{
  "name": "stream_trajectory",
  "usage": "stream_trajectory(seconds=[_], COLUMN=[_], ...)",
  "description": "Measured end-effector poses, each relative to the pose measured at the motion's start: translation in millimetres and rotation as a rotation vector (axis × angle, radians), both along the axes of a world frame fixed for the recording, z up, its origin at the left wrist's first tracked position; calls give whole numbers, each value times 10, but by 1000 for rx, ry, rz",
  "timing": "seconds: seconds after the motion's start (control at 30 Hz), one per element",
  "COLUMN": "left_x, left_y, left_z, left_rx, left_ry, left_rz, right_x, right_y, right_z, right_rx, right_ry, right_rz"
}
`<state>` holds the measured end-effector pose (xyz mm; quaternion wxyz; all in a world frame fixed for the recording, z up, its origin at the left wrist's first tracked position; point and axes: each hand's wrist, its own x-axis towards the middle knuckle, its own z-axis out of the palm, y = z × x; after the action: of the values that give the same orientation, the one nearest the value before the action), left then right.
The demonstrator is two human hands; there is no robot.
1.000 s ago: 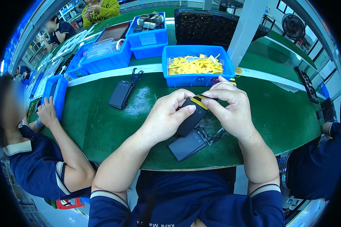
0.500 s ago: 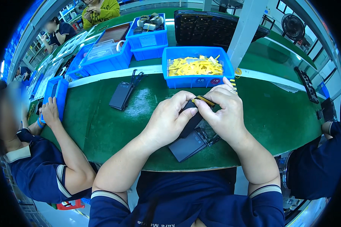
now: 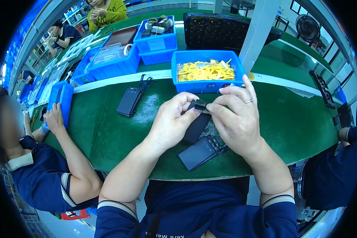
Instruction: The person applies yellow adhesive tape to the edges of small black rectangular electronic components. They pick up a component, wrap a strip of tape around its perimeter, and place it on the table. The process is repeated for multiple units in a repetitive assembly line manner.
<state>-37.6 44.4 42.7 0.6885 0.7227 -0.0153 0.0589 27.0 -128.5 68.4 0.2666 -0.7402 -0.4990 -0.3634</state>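
A factory workshop, of the manual-assembly sort: a broad green tabletop (image 3: pixel 107 135) carries blue plastic bins (image 3: pixel 194 86) of small parts (image 3: pixel 206 71) around eleven and one o'clock. People (image 3: pixel 41 182) in matching navy shirts (image 3: pixel 27 170) are at eight and ten; a pale post (image 3: pixel 259 35) rises between one and two, with a black fan (image 3: pixel 307 29) at two.

Green worktop (image 3: pixel 289 133), scuffed pale in places
On it: at near centre, overlapping flat black packs (image 3: pixel 197 154); farther and to the left, a similar black stack (image 3: pixel 127 103); at far left, a narrow blue bin (image 3: pixel 66 101); at far centre, a wider blue bin (image 3: pixel 191 87).
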Motion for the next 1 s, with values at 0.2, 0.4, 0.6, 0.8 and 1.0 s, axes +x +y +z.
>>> stream_trajectory(seconds=[0.2,0.4,0.6,0.8,1.0], left_x=[-8,3,-110,-29,-43], left_y=[-15,3,-42,-12,-100], left_z=[-14,-20,146,-42,32], left_rx=[-113,-194,244,-40,-136], left_ry=[-21,-109,-180,-153,-147], left_rz=[-1,-21,61,84,49], right_x=[55,-29,1,-7,-11], right_y=[-34,41,-1,26,20], right_z=[40,-74,-10,-31,-62], right_rx=[161,82,57,138,94], right_ry=[69,109,222,-30,-79], right_rz=[87,129,184,95,71])
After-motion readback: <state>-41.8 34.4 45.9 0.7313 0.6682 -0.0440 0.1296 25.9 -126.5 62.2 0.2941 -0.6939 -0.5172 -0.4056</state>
